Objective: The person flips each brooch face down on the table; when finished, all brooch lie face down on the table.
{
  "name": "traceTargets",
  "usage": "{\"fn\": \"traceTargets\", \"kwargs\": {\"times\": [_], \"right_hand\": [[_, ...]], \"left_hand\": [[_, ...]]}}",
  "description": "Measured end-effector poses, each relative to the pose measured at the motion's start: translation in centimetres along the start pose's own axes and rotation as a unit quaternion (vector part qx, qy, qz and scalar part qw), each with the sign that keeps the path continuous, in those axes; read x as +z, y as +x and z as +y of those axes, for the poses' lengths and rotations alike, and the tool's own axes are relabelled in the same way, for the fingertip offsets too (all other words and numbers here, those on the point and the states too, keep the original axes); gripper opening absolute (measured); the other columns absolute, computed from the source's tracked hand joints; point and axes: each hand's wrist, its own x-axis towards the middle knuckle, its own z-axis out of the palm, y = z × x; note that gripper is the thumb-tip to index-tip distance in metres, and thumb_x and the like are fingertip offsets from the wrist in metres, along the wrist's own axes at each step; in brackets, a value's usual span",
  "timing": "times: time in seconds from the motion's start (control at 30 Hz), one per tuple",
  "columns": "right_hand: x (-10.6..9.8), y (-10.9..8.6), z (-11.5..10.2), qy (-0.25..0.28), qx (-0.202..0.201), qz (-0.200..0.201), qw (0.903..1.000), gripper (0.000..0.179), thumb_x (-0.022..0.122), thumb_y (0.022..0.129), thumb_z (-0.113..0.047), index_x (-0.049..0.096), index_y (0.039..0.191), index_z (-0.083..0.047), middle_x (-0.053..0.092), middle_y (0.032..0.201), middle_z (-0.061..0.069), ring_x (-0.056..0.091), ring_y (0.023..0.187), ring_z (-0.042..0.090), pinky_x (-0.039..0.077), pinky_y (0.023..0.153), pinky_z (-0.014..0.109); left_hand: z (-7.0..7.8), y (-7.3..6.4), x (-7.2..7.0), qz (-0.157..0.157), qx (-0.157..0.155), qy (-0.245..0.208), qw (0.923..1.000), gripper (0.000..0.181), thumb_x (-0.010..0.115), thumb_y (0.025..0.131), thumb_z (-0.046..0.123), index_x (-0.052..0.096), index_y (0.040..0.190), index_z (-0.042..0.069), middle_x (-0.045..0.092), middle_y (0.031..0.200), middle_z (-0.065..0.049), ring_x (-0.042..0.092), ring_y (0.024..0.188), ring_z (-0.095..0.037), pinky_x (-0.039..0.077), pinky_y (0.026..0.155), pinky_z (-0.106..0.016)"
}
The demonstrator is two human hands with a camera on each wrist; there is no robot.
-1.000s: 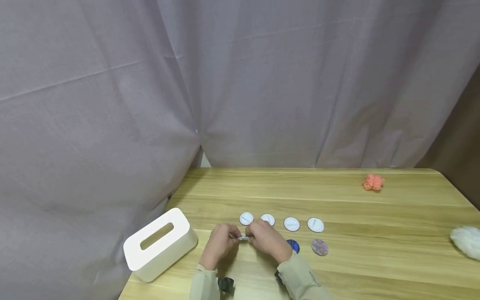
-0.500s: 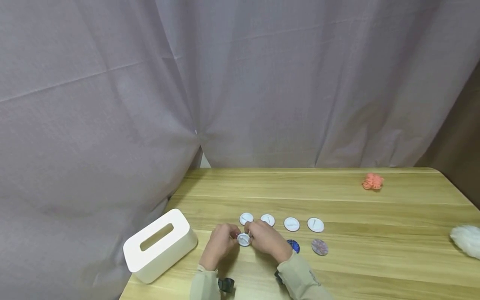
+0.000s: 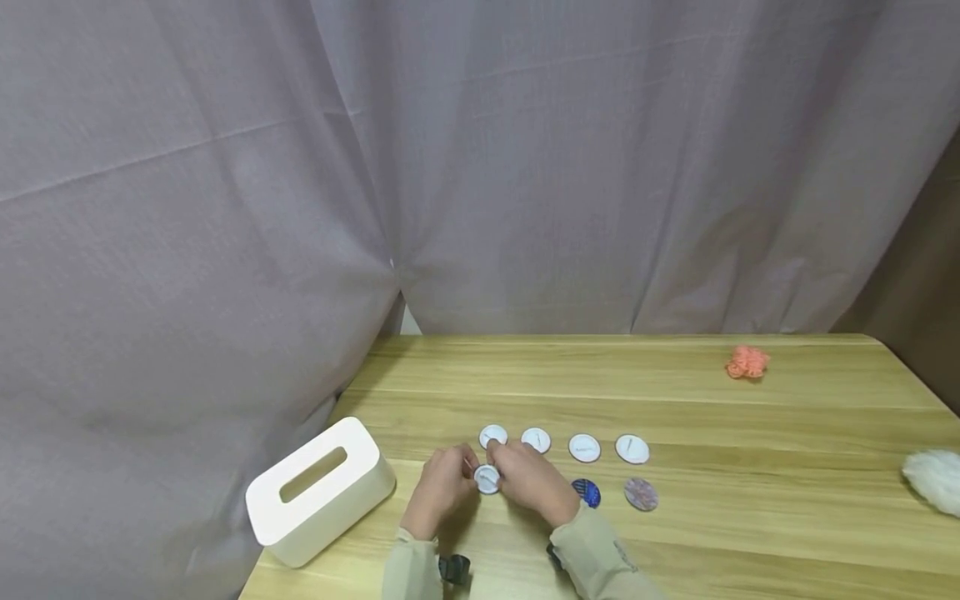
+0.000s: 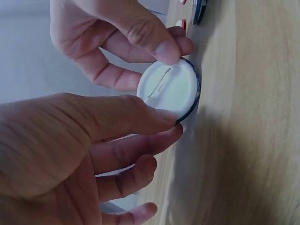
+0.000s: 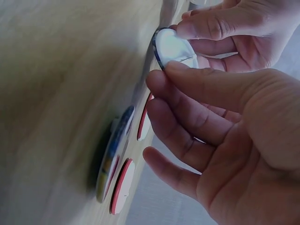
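Observation:
Between both hands is a round pin-back button badge (image 3: 487, 479), its white back with a safety pin turned up toward the head camera. My left hand (image 3: 441, 485) pinches its left edge between thumb and forefinger, the other fingers loosely bent. On the opposite edge, my right hand (image 3: 534, 485) pinches with thumb and fingertips. In the left wrist view the badge (image 4: 169, 89) shows a dark blue rim and stands tilted close to the wooden surface. Its front face is hidden.
A row of several white-backed badges (image 3: 584, 448) lies beyond the hands. Right of them are a blue badge (image 3: 587, 492) and a pinkish badge (image 3: 641, 494). A white tissue box (image 3: 321, 490) stands left; a coral scrunchie (image 3: 747, 362) and white fluffy thing (image 3: 933, 481) lie right.
The badge has turned from nearly edge-on to show its white back. Both hands keep their pinch and stay almost in the same place.

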Motion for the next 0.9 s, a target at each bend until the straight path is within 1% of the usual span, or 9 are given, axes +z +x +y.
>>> {"fn": "traceTargets", "kwargs": {"times": [0.2,0.3,0.43,0.57,0.67,0.9], "right_hand": [[0.19,-0.01,-0.24,-0.029,0.000,0.016,0.9994,0.029,0.072,0.069,0.010,0.055,0.082,-0.010,0.050,0.068,-0.001,0.050,0.059,0.018,0.044,0.055,0.034],[0.28,0.05,-0.26,-0.039,-0.001,0.021,0.9990,0.029,0.072,0.068,0.010,0.055,0.079,-0.010,0.049,0.065,-0.001,0.048,0.056,0.018,0.042,0.053,0.034],[0.31,0.18,-0.20,-0.044,0.003,0.012,0.9990,0.027,0.070,0.068,0.011,0.055,0.076,-0.010,0.051,0.063,0.001,0.047,0.054,0.019,0.041,0.052,0.034],[0.37,0.35,-0.12,-0.046,0.008,-0.002,0.9989,0.025,0.069,0.068,0.010,0.056,0.075,-0.010,0.054,0.064,0.002,0.048,0.055,0.019,0.041,0.053,0.035],[0.41,0.44,-0.13,-0.052,0.010,-0.006,0.9986,0.024,0.069,0.068,0.009,0.056,0.073,-0.010,0.054,0.064,0.001,0.048,0.056,0.019,0.040,0.054,0.035],[0.61,0.58,-0.33,-0.061,0.014,-0.007,0.9980,0.025,0.072,0.068,0.008,0.058,0.068,-0.013,0.054,0.065,-0.001,0.050,0.059,0.018,0.038,0.057,0.036]], "left_hand": [[0.28,0.03,-0.15,-0.007,-0.006,0.003,1.0000,0.023,0.073,0.064,-0.006,0.064,0.079,0.010,0.060,0.066,0.007,0.055,0.063,-0.012,0.045,0.061,-0.031],[0.30,0.09,-0.09,-0.013,-0.010,0.009,0.9998,0.023,0.074,0.064,-0.005,0.064,0.078,0.010,0.059,0.066,0.007,0.054,0.063,-0.012,0.045,0.061,-0.031],[0.22,0.24,0.06,-0.023,-0.017,0.021,0.9994,0.022,0.076,0.064,-0.003,0.064,0.078,0.010,0.056,0.066,0.007,0.051,0.063,-0.012,0.043,0.061,-0.031],[0.18,0.32,0.11,-0.027,-0.022,0.030,0.9989,0.021,0.077,0.064,-0.001,0.065,0.078,0.009,0.055,0.067,0.006,0.051,0.065,-0.013,0.043,0.062,-0.033],[0.23,0.30,0.09,-0.024,-0.028,0.030,0.9989,0.020,0.077,0.063,0.000,0.066,0.077,0.009,0.055,0.069,0.004,0.051,0.068,-0.016,0.044,0.064,-0.036],[0.27,0.15,0.24,-0.029,-0.043,0.035,0.9981,0.017,0.080,0.064,0.002,0.069,0.076,0.008,0.052,0.079,-0.002,0.052,0.079,-0.024,0.043,0.073,-0.050]]}}
